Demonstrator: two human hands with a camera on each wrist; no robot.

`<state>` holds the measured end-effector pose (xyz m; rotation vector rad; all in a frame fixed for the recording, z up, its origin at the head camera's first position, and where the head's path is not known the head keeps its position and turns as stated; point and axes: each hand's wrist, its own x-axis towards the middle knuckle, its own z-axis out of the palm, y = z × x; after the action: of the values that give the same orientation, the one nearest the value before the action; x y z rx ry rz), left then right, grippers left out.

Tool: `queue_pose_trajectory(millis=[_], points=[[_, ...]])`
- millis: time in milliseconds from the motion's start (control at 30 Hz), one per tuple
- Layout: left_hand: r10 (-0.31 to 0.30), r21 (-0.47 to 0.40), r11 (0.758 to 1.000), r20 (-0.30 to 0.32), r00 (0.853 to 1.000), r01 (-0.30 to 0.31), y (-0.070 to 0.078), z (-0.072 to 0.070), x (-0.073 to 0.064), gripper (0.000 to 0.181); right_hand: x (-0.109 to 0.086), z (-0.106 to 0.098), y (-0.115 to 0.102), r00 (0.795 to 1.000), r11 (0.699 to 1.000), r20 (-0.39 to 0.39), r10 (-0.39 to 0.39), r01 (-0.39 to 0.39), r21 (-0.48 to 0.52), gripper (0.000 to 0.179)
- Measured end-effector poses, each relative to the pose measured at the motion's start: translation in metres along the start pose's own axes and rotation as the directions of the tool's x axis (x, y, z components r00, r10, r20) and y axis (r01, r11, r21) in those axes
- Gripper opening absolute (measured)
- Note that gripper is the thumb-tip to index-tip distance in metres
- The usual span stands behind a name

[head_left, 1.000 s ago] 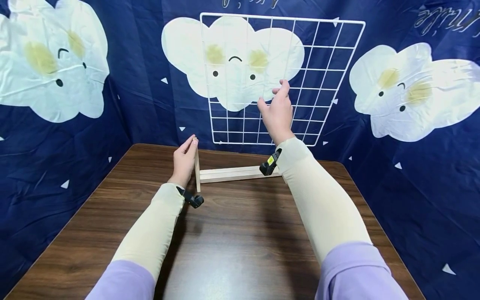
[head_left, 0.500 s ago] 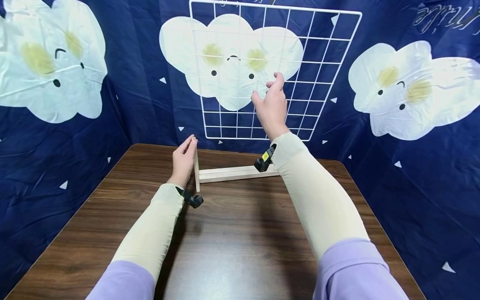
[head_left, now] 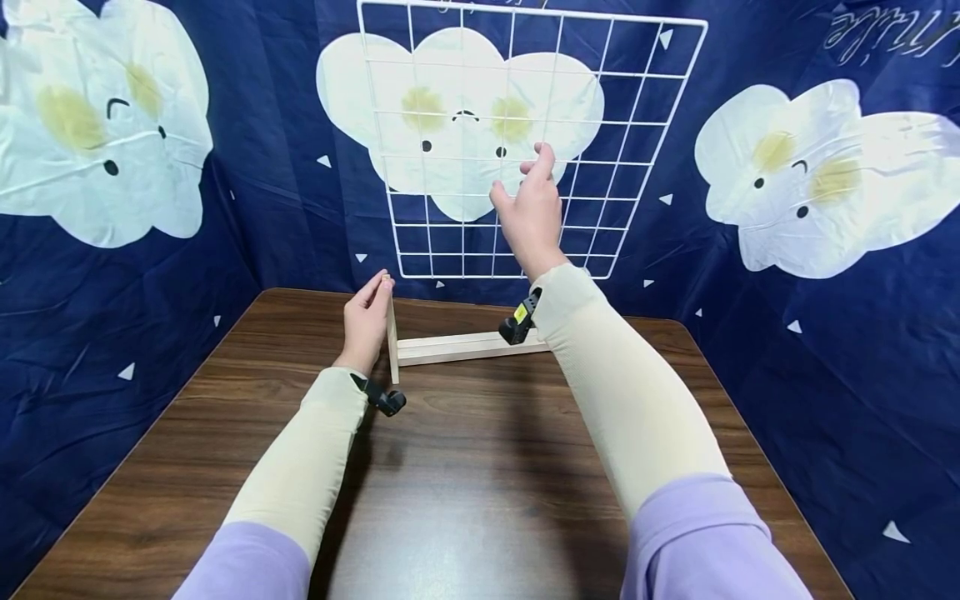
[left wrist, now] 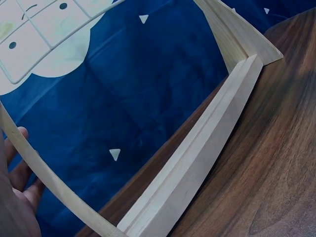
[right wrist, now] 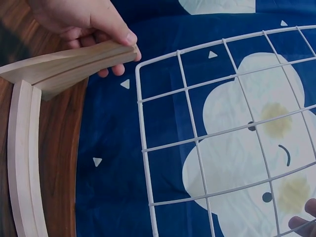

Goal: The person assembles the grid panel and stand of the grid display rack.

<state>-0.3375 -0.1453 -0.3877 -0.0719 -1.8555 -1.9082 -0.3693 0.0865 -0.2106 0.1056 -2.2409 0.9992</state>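
A pale wooden stand has a long grooved base (head_left: 457,347) lying across the far part of the table. My left hand (head_left: 365,321) pinches the top of its upright left side panel (head_left: 393,342) between thumb and fingers. The opposite side panel (left wrist: 242,37), also grooved, shows in the left wrist view; in the head view my right forearm hides it. My right hand (head_left: 534,212) grips a white wire grid panel (head_left: 463,225) by its inner bars. The grid hangs upright above and behind the stand, its lower left corner near the left panel's top in the head view.
The brown wood-grain table (head_left: 450,467) ends behind the stand. Dark blue cloth (head_left: 285,200) printed with white clouds and small triangles hangs at the back and both sides. A small black camera is strapped to each wrist.
My right hand has moved left and slightly upward, carrying the wire grid panel with it. My left hand and the wooden stand have stayed in place.
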Motion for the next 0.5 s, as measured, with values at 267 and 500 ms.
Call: queue_pose_trajectory(millis=[267,500], points=[[0.003,-0.003,1.0,-0.012,1.0,-0.003,0.0016,0.0011,-0.0006,0.039,-0.0022,0.004,-0.0034,1.0,1.0,0.005,-0.024,0.024,0.008,0.076],[-0.001,-0.011,1.0,-0.011,1.0,0.001,0.0033,0.0015,-0.0022,0.039,-0.0052,0.0092,-0.0051,1.0,1.0,0.013,-0.028,0.028,0.008,0.076]])
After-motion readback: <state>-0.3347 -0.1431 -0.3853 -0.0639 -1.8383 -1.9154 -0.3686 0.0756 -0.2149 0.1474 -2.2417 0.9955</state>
